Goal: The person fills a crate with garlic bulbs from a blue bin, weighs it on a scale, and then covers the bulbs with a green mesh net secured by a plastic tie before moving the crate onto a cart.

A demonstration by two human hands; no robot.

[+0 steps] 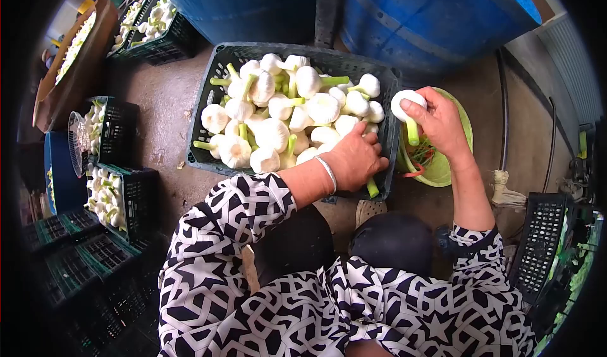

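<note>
A dark green plastic crate (201, 129) in front of me is heaped with white garlic bulbs (272, 134) with short green stems. My left hand (354, 158) lies at its right end, fingers curled down over a garlic bulb that is mostly hidden. A green stem (372, 186) sticks out beneath that hand. My right hand (439, 120) grips another garlic bulb (404, 106) between thumb and fingers, its stem pointing down. Below it stands a yellow-green basket (456, 170) with red and green strips inside.
Two large blue barrels (240, 9) (430, 25) stand behind the crate. More garlic crates (136, 196) line the left side, with stacked dark crates nearer me. At right are a black crate (537, 246) and a tied bundle (506, 189) on the floor.
</note>
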